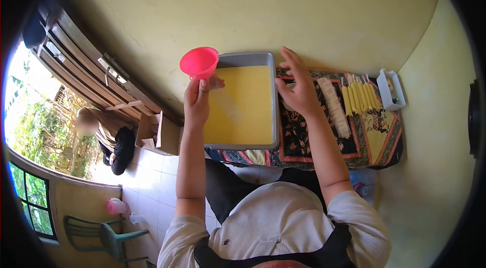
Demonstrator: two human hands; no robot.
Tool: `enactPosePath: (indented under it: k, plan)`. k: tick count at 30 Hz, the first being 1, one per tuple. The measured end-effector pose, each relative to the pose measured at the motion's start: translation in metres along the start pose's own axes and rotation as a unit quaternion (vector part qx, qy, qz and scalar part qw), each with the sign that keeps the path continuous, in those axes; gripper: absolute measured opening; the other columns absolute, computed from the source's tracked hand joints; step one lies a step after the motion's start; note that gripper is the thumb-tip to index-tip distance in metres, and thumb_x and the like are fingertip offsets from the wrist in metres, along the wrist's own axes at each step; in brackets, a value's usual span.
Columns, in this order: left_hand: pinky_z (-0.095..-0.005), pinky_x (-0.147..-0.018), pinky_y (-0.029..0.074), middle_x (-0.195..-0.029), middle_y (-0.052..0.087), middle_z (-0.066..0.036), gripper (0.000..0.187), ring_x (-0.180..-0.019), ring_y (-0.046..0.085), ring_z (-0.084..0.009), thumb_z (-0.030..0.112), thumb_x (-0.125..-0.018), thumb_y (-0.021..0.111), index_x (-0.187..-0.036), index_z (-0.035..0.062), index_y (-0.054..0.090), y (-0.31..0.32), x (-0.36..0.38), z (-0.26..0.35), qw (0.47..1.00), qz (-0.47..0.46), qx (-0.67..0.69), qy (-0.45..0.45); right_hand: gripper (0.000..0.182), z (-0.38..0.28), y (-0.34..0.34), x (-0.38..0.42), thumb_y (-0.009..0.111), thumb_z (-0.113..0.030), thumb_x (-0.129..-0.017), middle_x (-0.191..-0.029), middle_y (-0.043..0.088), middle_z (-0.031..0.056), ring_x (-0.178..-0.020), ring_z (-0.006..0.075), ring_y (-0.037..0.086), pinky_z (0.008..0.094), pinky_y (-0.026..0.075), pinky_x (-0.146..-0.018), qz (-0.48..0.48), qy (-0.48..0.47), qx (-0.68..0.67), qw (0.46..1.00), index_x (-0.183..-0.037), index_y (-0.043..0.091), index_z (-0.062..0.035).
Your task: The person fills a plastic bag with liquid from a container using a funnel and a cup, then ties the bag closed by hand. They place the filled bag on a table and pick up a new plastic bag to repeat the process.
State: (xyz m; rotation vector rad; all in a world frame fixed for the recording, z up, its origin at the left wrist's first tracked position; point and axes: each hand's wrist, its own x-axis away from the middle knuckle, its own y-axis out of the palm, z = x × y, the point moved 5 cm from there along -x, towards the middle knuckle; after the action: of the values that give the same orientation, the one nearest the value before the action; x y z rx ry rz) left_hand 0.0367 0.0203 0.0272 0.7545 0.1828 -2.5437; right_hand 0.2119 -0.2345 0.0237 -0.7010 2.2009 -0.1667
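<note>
A pink funnel (199, 62) is held up by my left hand (197, 100), whose fingers and thumb close round its neck. A clear plastic sleeve (226, 106) hangs from the funnel over the grey tub (275, 101), which holds yellow liquid (250, 106). My right hand (298, 86) is raised just right of the tub's rim, fingers apart, holding nothing. Beyond it lie a long strip of flattened plastic wrappers (334, 108) and a row of several filled yellow tubes (360, 97) on the patterned cloth.
A white container (391, 91) stands at the table's right end. The patterned cloth (377, 141) covers the table. At the left, a person (119, 139) sits near the doorway beside a cardboard box (167, 134). A green chair (109, 240) stands at the lower left.
</note>
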Motion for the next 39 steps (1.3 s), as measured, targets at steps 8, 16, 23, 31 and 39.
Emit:
enactPosePath:
  k: [8,16,23,31,39]
  plan:
    - [-0.0349,-0.097,0.055,-0.1,0.07,-0.005,0.04,-0.099,0.07,-0.0168,0.033,-0.12,0.054,-0.126,-0.0037,0.068,-0.018,0.005,-0.007,0.997,0.076,-0.003,0.017,0.112,0.118,-0.026,0.101,0.098,-0.029,-0.081,-0.164,0.051,0.0237,-0.151,0.0367,0.053,0.0462,0.045,-0.122,-0.025,0.15,0.173,0.973,-0.171,0.036,-0.0049]
    - [-0.034,-0.097,0.056,-0.105,0.072,-0.005,0.038,-0.1,0.071,-0.0161,0.033,-0.12,0.054,-0.126,-0.0022,0.067,-0.021,0.025,-0.029,0.991,0.117,0.06,-0.005,0.098,0.141,-0.016,0.082,0.092,-0.017,-0.082,-0.15,0.058,0.0211,-0.14,0.0368,0.06,0.0485,0.051,-0.116,0.06,0.101,0.135,0.984,-0.164,0.042,-0.0013]
    - [-0.0338,-0.094,0.057,-0.105,0.069,-0.004,0.037,-0.097,0.07,-0.0151,0.03,-0.121,0.051,-0.127,-0.0026,0.066,-0.021,0.033,-0.03,0.988,0.128,0.066,0.053,0.086,0.044,0.012,-0.015,0.086,-0.015,-0.081,-0.144,0.062,0.0204,-0.136,0.0386,0.06,0.0512,0.05,-0.117,0.065,-0.055,0.138,0.987,-0.158,0.05,-0.0048]
    - [-0.0293,-0.083,0.056,-0.098,0.071,-0.004,0.035,-0.086,0.068,-0.0118,0.029,-0.121,0.053,-0.121,-0.0029,0.069,-0.027,0.046,-0.026,0.984,0.148,0.04,0.095,0.089,0.041,0.12,-0.046,0.086,-0.015,-0.078,-0.143,0.068,0.0056,-0.133,0.0329,0.062,0.0575,0.045,-0.119,-0.375,-0.102,0.35,0.852,-0.161,0.057,-0.0288]
    - [-0.0271,-0.078,0.055,-0.092,0.072,-0.004,0.032,-0.082,0.067,-0.0105,0.024,-0.12,0.056,-0.115,-0.0038,0.07,-0.027,0.046,-0.025,0.982,0.174,0.002,0.077,0.077,0.07,0.155,-0.03,0.09,-0.019,-0.077,-0.14,0.07,0.0129,-0.131,0.0373,0.066,0.0531,0.05,-0.115,-0.399,-0.043,0.264,0.877,-0.147,0.059,-0.0171]
